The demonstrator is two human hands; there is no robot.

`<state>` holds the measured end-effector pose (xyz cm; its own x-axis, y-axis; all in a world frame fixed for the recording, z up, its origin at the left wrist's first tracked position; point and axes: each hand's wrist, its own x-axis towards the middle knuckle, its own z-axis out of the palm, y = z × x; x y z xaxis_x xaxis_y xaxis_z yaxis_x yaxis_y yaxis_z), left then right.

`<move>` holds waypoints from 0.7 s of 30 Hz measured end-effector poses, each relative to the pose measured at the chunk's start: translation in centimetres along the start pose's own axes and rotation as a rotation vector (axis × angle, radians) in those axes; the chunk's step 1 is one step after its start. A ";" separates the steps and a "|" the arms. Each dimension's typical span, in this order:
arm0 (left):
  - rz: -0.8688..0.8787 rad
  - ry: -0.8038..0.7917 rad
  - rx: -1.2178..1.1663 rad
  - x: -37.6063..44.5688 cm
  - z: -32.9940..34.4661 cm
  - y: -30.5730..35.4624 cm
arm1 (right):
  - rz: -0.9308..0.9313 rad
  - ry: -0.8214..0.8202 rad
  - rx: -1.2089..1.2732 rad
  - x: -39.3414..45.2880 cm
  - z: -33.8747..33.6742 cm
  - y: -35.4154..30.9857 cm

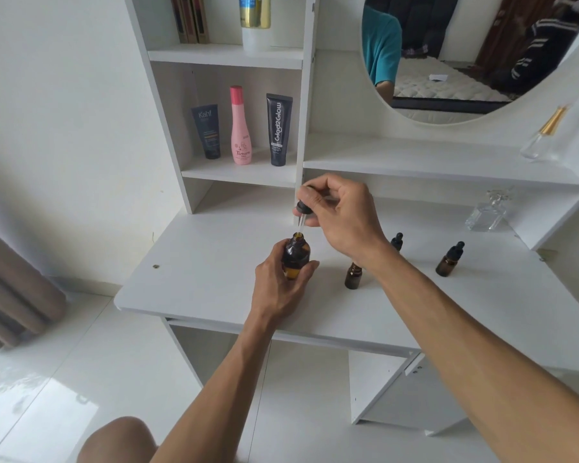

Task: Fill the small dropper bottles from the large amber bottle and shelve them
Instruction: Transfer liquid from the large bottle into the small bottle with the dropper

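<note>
My left hand point(283, 279) grips large amber bottle point(296, 259); right hand point(343, 212) pinches dropper point(302, 212) above neck. Risk: pipette tip misses mouth, drips onto worktop point(198, 275).

I see the large bottle point(296, 259) on the desk point(214, 262), the dropper point(302, 212) above it at twelve o'clock, three small bottles point(353, 275) at three o'clock, three tubes point(241, 127) shelved at eleven
</note>
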<state>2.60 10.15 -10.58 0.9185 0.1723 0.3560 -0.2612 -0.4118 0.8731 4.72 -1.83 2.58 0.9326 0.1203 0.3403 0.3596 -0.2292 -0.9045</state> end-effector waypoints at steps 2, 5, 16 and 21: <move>-0.003 0.005 0.007 0.0 0.0 0.0 | -0.013 0.032 0.032 0.1 -0.2 -0.6; -0.005 0.004 0.006 0.0 0.0 0.0 | -0.030 0.080 0.082 0.1 -0.9 -1.6; -0.014 0.005 0.040 -0.2 -0.1 0.2 | -0.035 0.226 0.096 -0.2 -5.7 -0.9; -0.015 0.013 0.047 -0.2 -0.1 0.3 | 0.029 0.267 0.017 -1.5 -7.5 1.5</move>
<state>2.32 10.11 -10.37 0.9184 0.1900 0.3472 -0.2327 -0.4502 0.8621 4.11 -9.58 2.63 0.9184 -0.1457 0.3679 0.3341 -0.2127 -0.9182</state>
